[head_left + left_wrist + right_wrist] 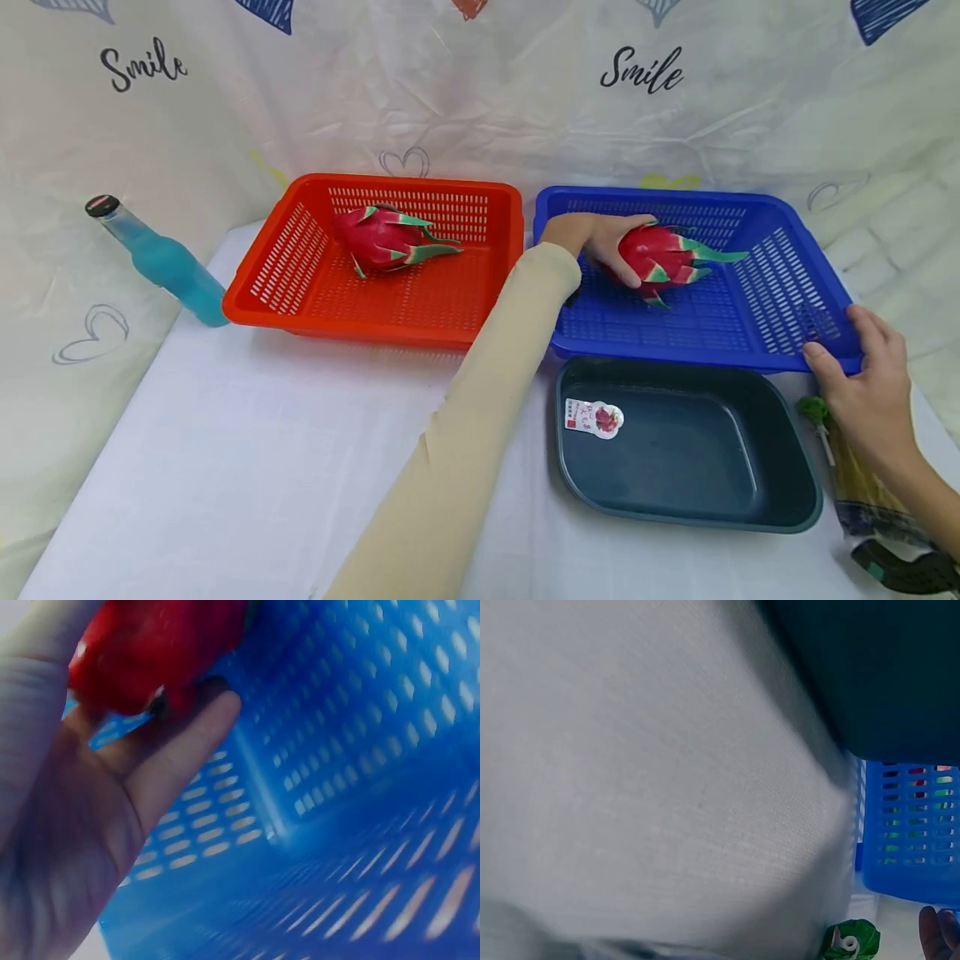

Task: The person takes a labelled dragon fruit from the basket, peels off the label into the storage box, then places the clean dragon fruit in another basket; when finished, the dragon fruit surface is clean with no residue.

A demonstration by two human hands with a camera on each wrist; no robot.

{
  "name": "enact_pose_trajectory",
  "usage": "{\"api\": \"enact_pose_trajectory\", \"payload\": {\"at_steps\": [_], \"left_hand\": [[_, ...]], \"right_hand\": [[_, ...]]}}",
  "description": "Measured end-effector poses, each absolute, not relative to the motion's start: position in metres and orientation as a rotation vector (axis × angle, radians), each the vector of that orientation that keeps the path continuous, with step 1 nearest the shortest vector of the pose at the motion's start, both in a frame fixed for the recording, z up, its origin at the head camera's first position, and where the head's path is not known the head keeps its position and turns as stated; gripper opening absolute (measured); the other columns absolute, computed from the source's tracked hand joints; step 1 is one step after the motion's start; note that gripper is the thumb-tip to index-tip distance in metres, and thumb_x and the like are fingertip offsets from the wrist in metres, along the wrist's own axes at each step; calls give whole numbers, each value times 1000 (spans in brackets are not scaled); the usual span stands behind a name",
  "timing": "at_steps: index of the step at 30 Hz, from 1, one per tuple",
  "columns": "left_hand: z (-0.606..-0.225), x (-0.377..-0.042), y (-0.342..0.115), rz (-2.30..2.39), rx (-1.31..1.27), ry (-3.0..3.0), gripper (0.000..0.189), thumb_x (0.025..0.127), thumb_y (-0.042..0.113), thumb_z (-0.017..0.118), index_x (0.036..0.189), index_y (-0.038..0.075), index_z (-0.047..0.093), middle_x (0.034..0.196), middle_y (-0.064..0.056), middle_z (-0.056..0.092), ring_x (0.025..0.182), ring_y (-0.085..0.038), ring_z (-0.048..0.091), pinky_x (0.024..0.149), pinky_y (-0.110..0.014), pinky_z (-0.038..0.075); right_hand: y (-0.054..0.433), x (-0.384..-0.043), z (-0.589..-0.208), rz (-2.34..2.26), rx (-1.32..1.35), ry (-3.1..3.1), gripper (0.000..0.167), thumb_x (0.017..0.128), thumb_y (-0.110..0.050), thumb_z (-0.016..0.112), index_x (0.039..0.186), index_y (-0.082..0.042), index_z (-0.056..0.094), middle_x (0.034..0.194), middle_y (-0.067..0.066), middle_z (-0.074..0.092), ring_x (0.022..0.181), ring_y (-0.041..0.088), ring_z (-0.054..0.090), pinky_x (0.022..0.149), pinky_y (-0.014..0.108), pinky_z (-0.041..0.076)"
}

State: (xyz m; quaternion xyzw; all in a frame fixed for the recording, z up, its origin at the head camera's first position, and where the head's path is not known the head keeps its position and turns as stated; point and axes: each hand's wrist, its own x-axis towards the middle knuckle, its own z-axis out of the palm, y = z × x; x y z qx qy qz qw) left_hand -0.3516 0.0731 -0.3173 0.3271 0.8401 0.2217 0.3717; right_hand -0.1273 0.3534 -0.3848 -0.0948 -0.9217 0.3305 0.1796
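My left hand (609, 243) reaches into the blue basket (660, 340) and grips a red dragon fruit (654, 254) with green-tipped scales by its left end. In the left wrist view the thumb and fingers curve round the fruit (161, 652), close over the slotted basket floor. My right hand (873, 404) holds the basket's near right corner, thumb on the rim. Only a bit of the right fingers (932, 936) shows in the right wrist view. Another dragon fruit (382, 237) lies in the red basket (375, 332) to the left.
A dark green tub (667, 467) with a fruit sticker (594, 418) stands in front of the blue basket. A clear bag with a green top (813, 408) lies under my right forearm. At the far left a blue bottle (168, 265) stands beside the red basket. A printed cloth hangs behind.
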Motion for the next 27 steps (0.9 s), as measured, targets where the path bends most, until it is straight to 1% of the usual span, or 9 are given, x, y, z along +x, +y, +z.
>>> {"api": "enact_pose_trajectory", "payload": {"at_steps": [4,6,9,14,16,19,22,24,27], "left_hand": [[-301,-347,72,464,751,2184,104,84,44,69,155,38,-6,162,11,3,144,-8,21,101,-23,49],[-297,-347,73,433,738,2191,102,84,47,68,154,40,-6,163,13,0,145,-7,20,101,-22,49],[-296,-348,74,428,729,2194,102,84,50,67,154,40,-6,163,14,0,145,-6,20,101,-23,49],[-291,-346,70,391,719,2214,102,84,55,64,154,39,-9,163,15,-1,147,-6,19,105,-23,46],[-287,-345,68,345,750,2232,103,84,57,63,154,38,-10,163,15,-3,149,-5,16,110,-22,40],[-278,-343,65,271,852,2259,105,84,60,61,154,34,-12,164,13,-2,151,-3,9,119,-23,26],[-269,-341,61,224,965,2271,106,84,62,60,155,31,-13,165,11,1,151,-2,3,123,-25,15],[-265,-339,57,241,1009,2259,107,83,61,62,155,31,-11,165,10,4,151,-3,5,124,-26,15],[-261,-338,50,268,1059,2253,108,82,60,64,156,29,-9,165,7,7,152,-6,8,123,-27,19]], "right_hand": [[353,-128,-384,923,-266,-2605,66,100,-24,51,156,-12,17,159,19,15,141,51,23,122,50,15],[353,-128,-383,919,-267,-2601,66,100,-24,51,156,-11,17,159,19,15,141,51,24,122,49,15],[352,-130,-382,920,-259,-2597,66,100,-23,51,156,-11,18,159,19,16,141,51,25,122,49,16],[351,-131,-384,929,-232,-2599,65,100,-24,51,155,-10,20,159,20,17,140,51,25,122,49,16],[351,-131,-385,932,-232,-2601,66,100,-24,52,155,-10,19,159,20,17,141,51,24,122,49,16],[351,-131,-386,934,-241,-2605,66,100,-25,52,155,-10,19,159,20,16,141,51,24,122,49,15],[352,-130,-386,930,-254,-2606,67,100,-24,52,156,-10,18,159,19,16,141,51,24,122,49,15],[352,-130,-386,930,-259,-2608,66,100,-24,51,156,-10,17,159,20,15,141,51,23,122,50,15],[352,-129,-385,925,-261,-2601,65,100,-23,51,155,-10,18,159,19,16,141,51,24,122,47,16]]}}
